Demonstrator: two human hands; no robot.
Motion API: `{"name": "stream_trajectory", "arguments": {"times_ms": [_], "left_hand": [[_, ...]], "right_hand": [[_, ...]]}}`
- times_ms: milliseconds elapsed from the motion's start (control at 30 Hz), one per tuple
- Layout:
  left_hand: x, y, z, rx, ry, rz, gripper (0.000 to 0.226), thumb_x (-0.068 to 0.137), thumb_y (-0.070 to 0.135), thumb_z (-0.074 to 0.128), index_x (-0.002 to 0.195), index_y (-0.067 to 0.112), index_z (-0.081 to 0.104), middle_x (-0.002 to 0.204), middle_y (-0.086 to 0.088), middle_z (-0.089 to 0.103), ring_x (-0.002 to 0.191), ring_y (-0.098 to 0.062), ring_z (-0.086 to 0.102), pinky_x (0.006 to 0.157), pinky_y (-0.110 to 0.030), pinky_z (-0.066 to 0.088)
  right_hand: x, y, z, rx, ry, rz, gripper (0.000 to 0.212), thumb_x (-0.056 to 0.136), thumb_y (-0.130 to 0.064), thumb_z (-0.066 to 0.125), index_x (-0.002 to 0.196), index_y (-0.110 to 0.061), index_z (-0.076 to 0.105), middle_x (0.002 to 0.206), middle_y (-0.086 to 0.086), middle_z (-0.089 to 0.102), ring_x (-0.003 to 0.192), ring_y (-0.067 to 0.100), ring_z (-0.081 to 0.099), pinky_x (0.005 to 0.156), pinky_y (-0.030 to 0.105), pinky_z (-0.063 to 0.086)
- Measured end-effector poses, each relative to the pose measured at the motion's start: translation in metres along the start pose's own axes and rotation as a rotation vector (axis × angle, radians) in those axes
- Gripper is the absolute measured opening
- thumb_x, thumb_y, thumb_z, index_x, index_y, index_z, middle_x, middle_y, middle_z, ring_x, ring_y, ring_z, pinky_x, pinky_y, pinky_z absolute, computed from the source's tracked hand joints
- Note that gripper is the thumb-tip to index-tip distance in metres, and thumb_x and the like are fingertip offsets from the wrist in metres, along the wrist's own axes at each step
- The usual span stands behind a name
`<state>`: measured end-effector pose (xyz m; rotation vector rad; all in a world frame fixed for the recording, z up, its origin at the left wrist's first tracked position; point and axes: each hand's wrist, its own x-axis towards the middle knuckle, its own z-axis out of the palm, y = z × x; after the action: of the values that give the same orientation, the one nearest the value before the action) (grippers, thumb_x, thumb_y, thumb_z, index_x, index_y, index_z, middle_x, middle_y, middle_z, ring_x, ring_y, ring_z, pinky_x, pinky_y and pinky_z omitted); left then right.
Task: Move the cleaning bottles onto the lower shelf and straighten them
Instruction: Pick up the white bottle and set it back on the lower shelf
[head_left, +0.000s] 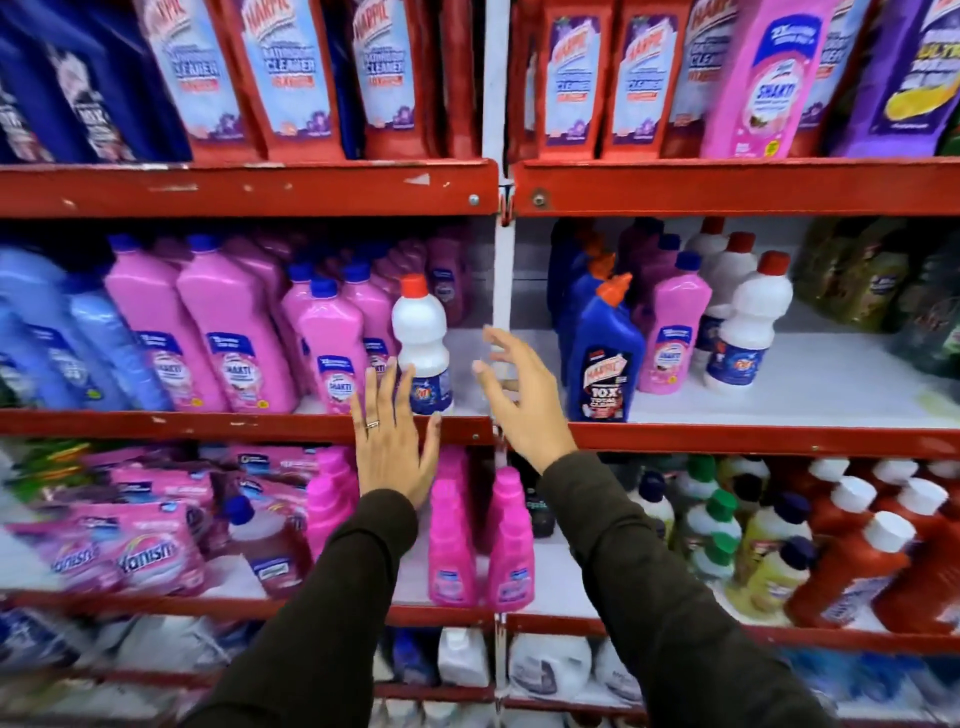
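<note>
A white bottle with a red cap (421, 332) stands upright at the right end of the middle shelf's left bay (208, 423), beside pink bottles (332, 353). My left hand (392, 441) is open, fingers spread, just in front of and below that bottle, fingertips near its label. My right hand (524, 395) is open too, fingers curled apart, to the right of the bottle by the white upright post (503, 291). Neither hand holds anything. In the right bay stand a blue bottle (605, 358), a pink bottle (672, 332) and white red-capped bottles (748, 327).
The top shelf (249, 184) carries red and purple cleaner bottles. The shelf below the hands (441, 613) holds pink spray bottles (452, 540), pink pouches (150, 551), and red and yellow bottles (857, 561). Bare white shelf board (831, 384) lies right of the white bottles.
</note>
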<state>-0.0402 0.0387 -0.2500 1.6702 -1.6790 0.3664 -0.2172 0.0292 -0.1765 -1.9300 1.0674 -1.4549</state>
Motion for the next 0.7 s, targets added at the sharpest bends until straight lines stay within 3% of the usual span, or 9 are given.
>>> {"name": "stream_trajectory", "arguments": {"times_ms": [67,133,200,300,433,700], "left_hand": [[0.001,-0.016,0.004,0.011,-0.033,0.014,0.071,0.1,0.049,0.029,0.16,0.01,0.025,0.17,-0.011,0.02,0.159,-0.03,0.009,0.128,-0.055,0.01],[0.005,-0.028,0.01,0.034,-0.084,0.037,0.075,0.099,0.052,0.026,0.161,0.01,0.022,0.171,-0.011,0.016,0.159,-0.031,0.006,0.129,-0.054,0.009],[0.011,-0.038,0.017,0.051,-0.145,0.046,0.08,0.097,0.057,0.023,0.161,0.01,0.016,0.172,-0.012,0.011,0.159,-0.03,0.0,0.129,-0.052,0.005],[0.012,-0.047,0.027,0.082,-0.194,0.061,0.086,0.095,0.064,0.02,0.161,0.011,0.01,0.172,-0.013,0.006,0.157,-0.027,-0.009,0.129,-0.051,0.0],[0.005,-0.052,0.038,0.112,-0.192,0.088,0.09,0.094,0.067,0.02,0.16,0.006,0.014,0.171,-0.016,0.01,0.156,-0.029,-0.007,0.129,-0.053,0.0],[0.007,-0.053,0.045,0.098,-0.176,0.088,0.09,0.093,0.069,0.026,0.161,0.011,0.017,0.171,-0.015,0.008,0.158,-0.03,-0.003,0.128,-0.05,-0.005]], "right_hand": [[0.017,-0.004,0.02,0.075,-0.055,0.119,0.052,0.1,-0.024,0.064,0.148,-0.016,0.047,0.149,0.006,0.052,0.13,0.013,0.053,0.098,0.014,0.05],[0.037,-0.006,0.036,0.105,-0.086,0.234,0.064,0.095,-0.024,0.07,0.151,-0.011,0.042,0.155,0.011,0.047,0.141,0.022,0.047,0.115,0.035,0.043],[0.053,-0.007,0.047,0.116,-0.121,0.334,0.078,0.09,-0.024,0.076,0.154,-0.009,0.035,0.157,0.013,0.045,0.144,0.027,0.044,0.12,0.045,0.037],[0.066,-0.004,0.06,0.119,-0.154,0.378,0.076,0.085,-0.018,0.081,0.149,-0.005,0.041,0.149,0.017,0.053,0.137,0.031,0.052,0.117,0.048,0.042],[0.069,0.0,0.069,0.075,-0.099,0.341,0.063,0.083,-0.02,0.083,0.138,-0.005,0.054,0.14,0.016,0.062,0.128,0.029,0.059,0.108,0.044,0.05],[0.064,-0.001,0.057,0.091,-0.031,0.285,0.059,0.087,-0.019,0.08,0.138,-0.007,0.054,0.138,0.014,0.064,0.122,0.026,0.062,0.102,0.041,0.055]]}}
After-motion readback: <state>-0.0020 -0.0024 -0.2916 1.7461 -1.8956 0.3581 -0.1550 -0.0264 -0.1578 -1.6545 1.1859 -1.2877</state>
